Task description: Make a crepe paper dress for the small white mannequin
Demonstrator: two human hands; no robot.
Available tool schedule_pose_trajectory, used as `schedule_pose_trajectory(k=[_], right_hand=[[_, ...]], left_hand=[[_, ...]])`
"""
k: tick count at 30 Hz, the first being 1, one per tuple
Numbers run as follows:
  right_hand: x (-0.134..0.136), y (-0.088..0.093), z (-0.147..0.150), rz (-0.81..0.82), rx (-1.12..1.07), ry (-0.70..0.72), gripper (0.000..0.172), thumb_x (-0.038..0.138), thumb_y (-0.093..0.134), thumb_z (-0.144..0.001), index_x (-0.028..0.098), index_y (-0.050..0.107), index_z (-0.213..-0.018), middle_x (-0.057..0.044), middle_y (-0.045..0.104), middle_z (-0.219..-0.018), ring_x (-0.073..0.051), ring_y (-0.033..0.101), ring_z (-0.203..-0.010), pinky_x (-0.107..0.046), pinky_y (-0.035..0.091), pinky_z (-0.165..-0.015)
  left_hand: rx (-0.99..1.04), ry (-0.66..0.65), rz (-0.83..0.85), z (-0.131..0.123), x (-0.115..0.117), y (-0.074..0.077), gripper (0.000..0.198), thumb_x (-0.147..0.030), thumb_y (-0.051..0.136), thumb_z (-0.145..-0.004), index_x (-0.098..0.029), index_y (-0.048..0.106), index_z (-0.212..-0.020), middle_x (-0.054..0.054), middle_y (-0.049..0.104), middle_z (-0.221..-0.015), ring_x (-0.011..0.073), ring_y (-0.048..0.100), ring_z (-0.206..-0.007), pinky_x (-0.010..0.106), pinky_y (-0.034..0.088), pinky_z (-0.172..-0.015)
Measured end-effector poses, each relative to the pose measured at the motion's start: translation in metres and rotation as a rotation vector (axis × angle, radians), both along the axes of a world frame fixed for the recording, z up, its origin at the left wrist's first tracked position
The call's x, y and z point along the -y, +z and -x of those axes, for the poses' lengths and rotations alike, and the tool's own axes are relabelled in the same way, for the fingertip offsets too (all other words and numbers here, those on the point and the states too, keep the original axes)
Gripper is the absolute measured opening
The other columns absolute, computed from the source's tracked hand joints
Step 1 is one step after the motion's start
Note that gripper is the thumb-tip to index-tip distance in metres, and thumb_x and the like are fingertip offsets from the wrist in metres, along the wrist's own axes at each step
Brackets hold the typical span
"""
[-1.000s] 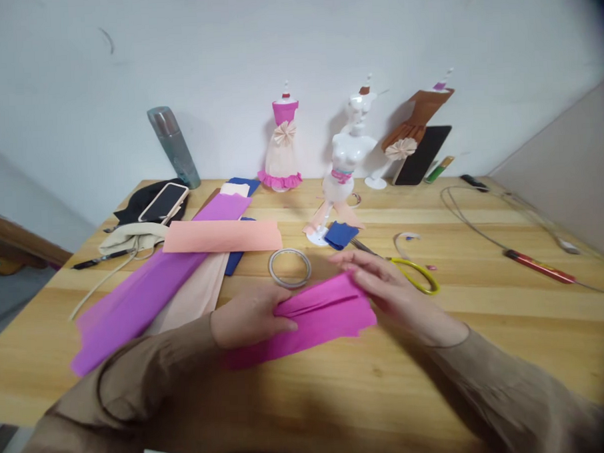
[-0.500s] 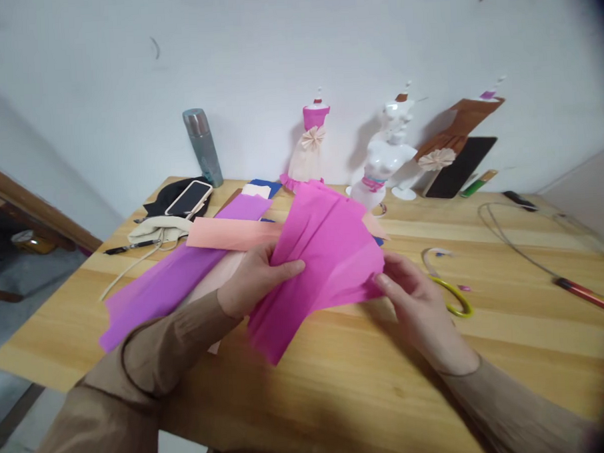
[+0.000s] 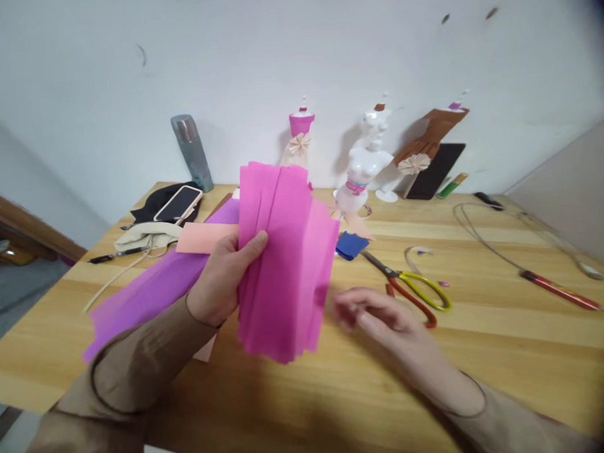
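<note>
Light wooden table (image 3: 486, 325) fills the view, long purple tissue sheet (image 3: 149, 293) lying flat on its left side. Your left hand (image 3: 224, 276) grips the pleated magenta paper sheet (image 3: 284, 267) upright above the table, thumb across its front. Your right hand (image 3: 381, 316) hangs loose and empty just beside its lower right edge, near the yellow-and-red-handled scissors (image 3: 409, 288).

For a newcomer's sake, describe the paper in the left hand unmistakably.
Start at the wooden table; above its middle the left hand grips the hot-pink creased paper. It stands upright, unlike the purple sheet and the peach strip lying flat.
</note>
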State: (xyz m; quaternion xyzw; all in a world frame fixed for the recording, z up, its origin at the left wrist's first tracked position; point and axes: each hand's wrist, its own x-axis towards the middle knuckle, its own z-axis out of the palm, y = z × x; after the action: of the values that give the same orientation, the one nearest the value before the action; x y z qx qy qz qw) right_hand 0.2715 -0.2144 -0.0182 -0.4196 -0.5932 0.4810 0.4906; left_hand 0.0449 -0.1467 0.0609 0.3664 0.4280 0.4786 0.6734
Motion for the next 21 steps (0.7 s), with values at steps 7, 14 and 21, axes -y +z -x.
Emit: schedule_pose_trajectory(k=[7, 14, 21], right_hand=[[-0.011, 0.000, 0.041, 0.531, -0.664, 0.286, 0.053, 0.064, 0.068, -0.078, 0.021, 0.072, -0.109, -0.011, 0.074, -0.110, -0.028, 0.068, -0.104, -0.045, 0.050, -0.097], [-0.016, -0.006, 0.044, 0.672, -0.714, 0.261, 0.047, 0.045, 0.085, -0.062, 0.018, 0.076, -0.099, -0.011, 0.077, -0.102, -0.029, 0.071, -0.097, -0.046, 0.049, -0.099], [-0.022, -0.007, 0.029, 0.614, -0.623, 0.488, 0.059, 0.066, 0.081, -0.057, 0.022, 0.076, -0.096, -0.010, 0.077, -0.098, -0.031, 0.069, -0.106, -0.046, 0.049, -0.100]], left_hand=[[0.091, -0.255, 0.188, -0.033, 0.041, -0.035, 0.034, -0.038, 0.077, -0.074, -0.014, 0.070, -0.096, 0.008, 0.072, -0.087, 0.0220, 0.067, -0.084, 0.035, 0.052, -0.081], [0.116, -0.363, 0.163, -0.038, 0.047, -0.055, 0.033, -0.038, 0.074, -0.078, -0.013, 0.072, -0.099, 0.011, 0.071, -0.095, 0.0277, 0.066, -0.098, 0.045, 0.045, -0.099], [0.264, -0.457, 0.300, -0.031, 0.038, -0.052, 0.033, -0.038, 0.075, -0.077, -0.011, 0.072, -0.096, 0.012, 0.072, -0.091, 0.0231, 0.066, -0.087, 0.033, 0.050, -0.081]])
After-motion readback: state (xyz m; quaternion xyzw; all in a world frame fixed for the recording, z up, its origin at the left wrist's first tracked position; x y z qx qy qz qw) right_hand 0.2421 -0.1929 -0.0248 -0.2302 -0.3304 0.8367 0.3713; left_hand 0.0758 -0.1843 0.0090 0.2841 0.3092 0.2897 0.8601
